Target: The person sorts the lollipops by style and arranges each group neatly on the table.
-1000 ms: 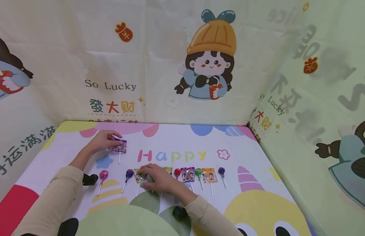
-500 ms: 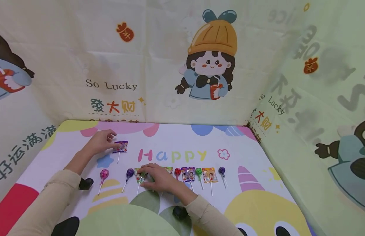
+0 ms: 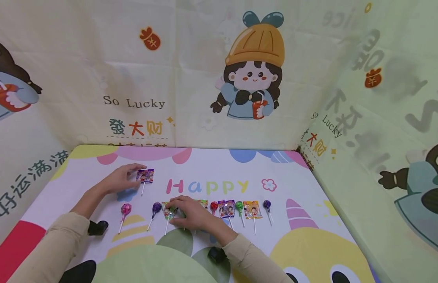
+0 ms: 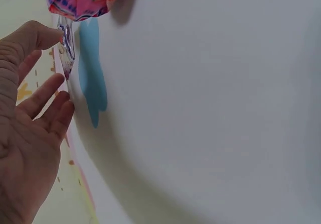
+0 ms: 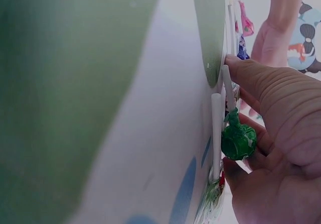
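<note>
My left hand (image 3: 120,179) is at the left edge of a purple-wrapped flat lollipop (image 3: 145,176), its stick toward me. In the left wrist view the thumb (image 4: 45,37) touches the shiny wrapper (image 4: 67,48), while the other fingers are spread and loosely bent. My right hand (image 3: 190,214) rests over the middle of a lollipop row, fingertips and thumb beside a green-wrapped flat lollipop (image 3: 166,214). A round green lollipop (image 5: 238,141) lies under its palm, seen in the right wrist view. The hand partly hides several lollipops.
Left of the row lie a round purple lollipop (image 3: 156,208) and a round pink one (image 3: 125,209). To the right are a red one (image 3: 213,206), a purple packet (image 3: 226,209), a green one (image 3: 239,205), an orange packet (image 3: 252,210) and a dark purple one (image 3: 267,204).
My left hand has drawn back slightly toward the lower left, its fingers shifting from over the purple packet to its edge. That packet stays nearly in place. The right hand has hardly moved.
</note>
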Motion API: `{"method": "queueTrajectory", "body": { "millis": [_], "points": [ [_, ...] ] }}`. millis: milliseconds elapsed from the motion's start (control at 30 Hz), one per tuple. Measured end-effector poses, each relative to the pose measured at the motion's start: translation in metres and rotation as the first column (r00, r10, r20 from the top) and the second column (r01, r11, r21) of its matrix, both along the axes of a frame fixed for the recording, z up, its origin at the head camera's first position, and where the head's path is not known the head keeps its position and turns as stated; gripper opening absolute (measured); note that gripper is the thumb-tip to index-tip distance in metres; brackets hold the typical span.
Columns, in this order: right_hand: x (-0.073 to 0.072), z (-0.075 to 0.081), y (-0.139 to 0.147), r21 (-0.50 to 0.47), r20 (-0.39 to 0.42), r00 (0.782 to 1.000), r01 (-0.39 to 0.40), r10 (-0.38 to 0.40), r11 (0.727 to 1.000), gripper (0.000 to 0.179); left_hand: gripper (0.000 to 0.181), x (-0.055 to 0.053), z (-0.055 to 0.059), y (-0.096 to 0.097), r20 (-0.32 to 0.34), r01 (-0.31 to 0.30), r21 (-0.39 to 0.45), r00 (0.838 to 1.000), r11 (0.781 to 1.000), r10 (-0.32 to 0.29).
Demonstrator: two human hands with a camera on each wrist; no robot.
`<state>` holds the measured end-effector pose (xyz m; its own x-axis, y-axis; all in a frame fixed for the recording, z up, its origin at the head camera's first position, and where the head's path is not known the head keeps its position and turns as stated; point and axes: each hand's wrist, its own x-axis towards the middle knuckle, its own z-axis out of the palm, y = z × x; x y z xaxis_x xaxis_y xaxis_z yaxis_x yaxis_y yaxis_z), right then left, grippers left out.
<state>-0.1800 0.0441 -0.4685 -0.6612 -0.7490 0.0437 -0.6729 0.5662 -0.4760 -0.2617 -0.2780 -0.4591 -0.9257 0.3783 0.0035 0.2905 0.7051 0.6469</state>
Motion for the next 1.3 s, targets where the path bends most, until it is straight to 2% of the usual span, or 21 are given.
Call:
{"method": "queueTrajectory", "body": {
  "millis": [300,467,700,967,1167,1300],
  "points": [
    [0.001,0.000,0.000,0.001,-0.014,1.000,0.000,0.000,1.000,0.044,0.056,0.002,-0.004,0.004,-0.012,0.017,-0.024,1.000,1.000,-0.017],
    [0.002,0.000,0.000,0.001,0.018,1.000,0.015,-0.015,1.000,0.044,0.055,0.003,-0.004,0.005,-0.020,0.017,-0.029,1.000,0.999,-0.017],
    [0.002,0.000,-0.001,-0.003,0.039,0.999,0.027,-0.027,1.000,0.044,0.054,0.000,-0.006,0.002,-0.052,0.055,-0.021,0.997,0.998,-0.056],
    [0.002,-0.002,0.000,-0.028,0.023,1.000,0.017,-0.017,0.999,0.044,0.055,-0.003,-0.009,0.001,-0.025,0.032,-0.036,0.999,0.999,-0.033],
    [-0.001,-0.006,0.000,-0.029,0.004,1.000,0.012,-0.012,0.999,0.044,0.053,-0.003,-0.011,0.001,-0.074,0.031,-0.022,0.997,0.999,-0.033],
    [-0.002,-0.007,0.001,-0.052,0.023,1.000,0.011,-0.010,0.999,0.044,0.052,-0.002,-0.012,0.000,-0.096,0.033,-0.015,0.995,0.999,-0.035]
  ]
}}
